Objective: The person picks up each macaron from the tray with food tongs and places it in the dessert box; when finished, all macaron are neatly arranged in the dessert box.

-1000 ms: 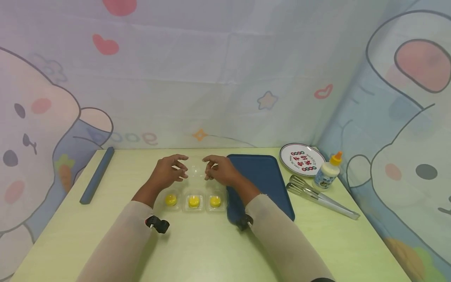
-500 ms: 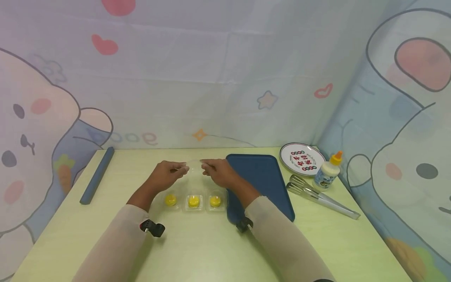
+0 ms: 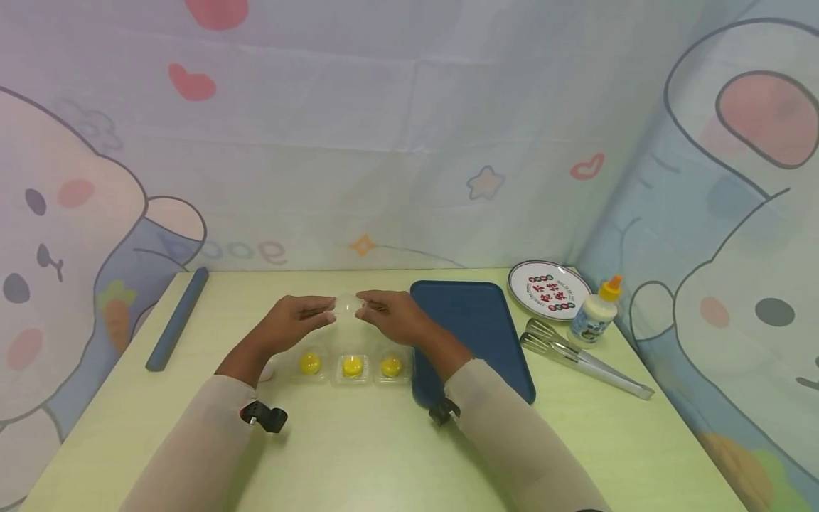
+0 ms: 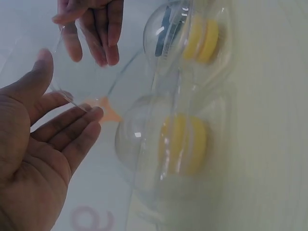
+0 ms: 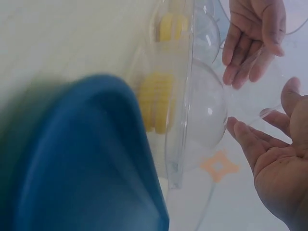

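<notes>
Both hands hold a clear plastic dome lid [image 3: 348, 304] above the far middle of the table. My left hand [image 3: 288, 323] pinches its left edge between thumb and fingers. On the opposite edge, my right hand [image 3: 393, 316] does the same. Nearer me stand three clear containers in a row, each with a yellow round cake inside: the left cake [image 3: 310, 363], the middle cake [image 3: 352, 365] and the right cake [image 3: 391, 366]. In the left wrist view, a clear dome [image 4: 137, 134] rises over a layered yellow cake [image 4: 180, 144].
A blue tray [image 3: 480, 320] lies right of the containers, partly under my right forearm. Beyond it are a printed plate [image 3: 550, 289], metal tongs [image 3: 585, 361] and a squeeze bottle [image 3: 593, 316]. A grey-blue bar [image 3: 178, 320] lies far left. A pale object [image 3: 266, 370] shows beside my left wrist.
The fingers of both hands have gone from spread around the clear lid to pinching its edges. My left forearm has shifted left, and the pale object beside the wrist has come into view.
</notes>
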A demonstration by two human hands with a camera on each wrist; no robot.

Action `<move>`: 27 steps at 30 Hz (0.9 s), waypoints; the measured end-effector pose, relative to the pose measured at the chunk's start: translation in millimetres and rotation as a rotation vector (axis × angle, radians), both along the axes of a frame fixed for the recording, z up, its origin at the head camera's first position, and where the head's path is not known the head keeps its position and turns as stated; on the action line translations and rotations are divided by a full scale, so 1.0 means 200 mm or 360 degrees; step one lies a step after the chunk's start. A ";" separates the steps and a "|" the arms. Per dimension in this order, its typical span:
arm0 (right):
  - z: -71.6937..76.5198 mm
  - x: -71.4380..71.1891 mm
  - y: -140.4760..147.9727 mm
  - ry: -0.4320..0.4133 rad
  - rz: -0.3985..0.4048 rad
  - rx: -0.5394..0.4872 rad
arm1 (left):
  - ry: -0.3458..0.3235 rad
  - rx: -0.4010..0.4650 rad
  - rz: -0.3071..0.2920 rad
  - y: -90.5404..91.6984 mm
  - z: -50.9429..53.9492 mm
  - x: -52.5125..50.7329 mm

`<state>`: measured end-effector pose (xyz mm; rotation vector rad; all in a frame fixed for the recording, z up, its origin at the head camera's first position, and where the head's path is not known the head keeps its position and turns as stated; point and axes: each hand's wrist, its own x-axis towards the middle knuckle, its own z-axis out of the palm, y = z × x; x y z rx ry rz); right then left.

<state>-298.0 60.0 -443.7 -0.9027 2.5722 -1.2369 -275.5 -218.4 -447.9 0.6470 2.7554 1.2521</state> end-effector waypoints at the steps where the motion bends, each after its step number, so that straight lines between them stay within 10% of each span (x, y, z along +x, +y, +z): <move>1: 0.00 0.00 0.00 0.0002 0.0017 0.0006 | -0.0003 0.0007 -0.0010 -0.01 0.00 0.00; 27: 0.02 0.10 -0.23 0.0237 0.0029 0.0288 | 0.0126 -0.0125 0.0078 -0.18 -0.06 0.11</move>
